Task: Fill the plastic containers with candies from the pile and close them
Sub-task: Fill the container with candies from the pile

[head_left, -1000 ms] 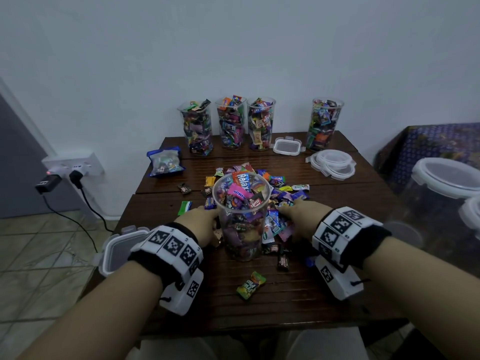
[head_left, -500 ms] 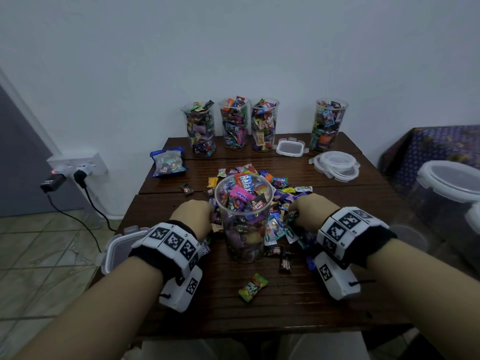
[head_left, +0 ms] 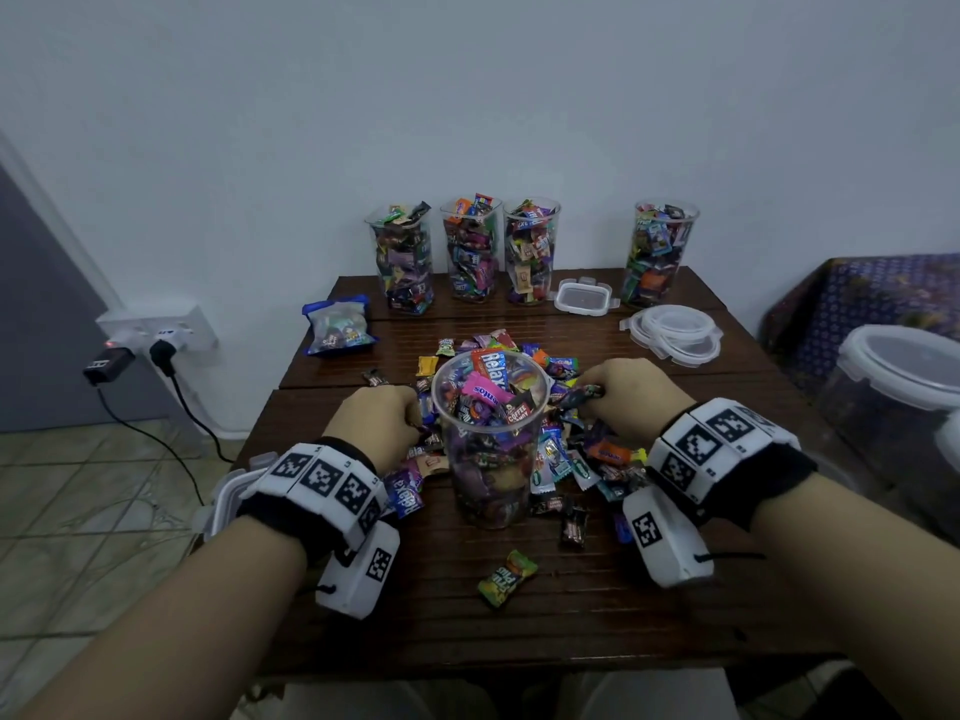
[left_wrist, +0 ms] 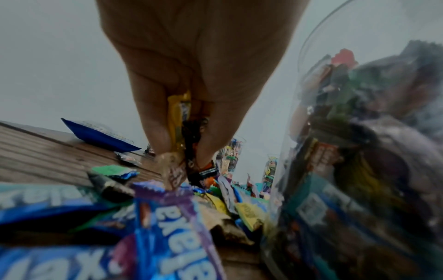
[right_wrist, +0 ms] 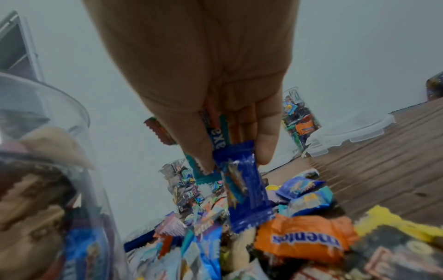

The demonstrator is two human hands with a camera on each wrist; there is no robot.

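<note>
A tall clear plastic container (head_left: pixel 491 449), open and nearly full of wrapped candies, stands mid-table inside the candy pile (head_left: pixel 571 454). My left hand (head_left: pixel 382 420) is beside it on the left, lifted off the pile, its fingers pinching several candies (left_wrist: pixel 178 128). My right hand (head_left: pixel 621 394) is on its right, gripping a bunch of candies (right_wrist: pixel 239 181), a blue wrapper hanging lowest. The container wall (left_wrist: pixel 359 151) fills the right of the left wrist view and the container wall (right_wrist: pixel 48 180) the left of the right wrist view.
Several filled open containers (head_left: pixel 472 252) stand along the table's back edge. A square lid (head_left: pixel 584 296) and stacked round lids (head_left: pixel 675 335) lie at the back right, a blue candy bag (head_left: pixel 337 324) at back left. An empty tub (head_left: pixel 228 498) sits at the left edge.
Both hands have closed on candies and risen from the pile, coming level with the container's rim on either side. The container has stayed put.
</note>
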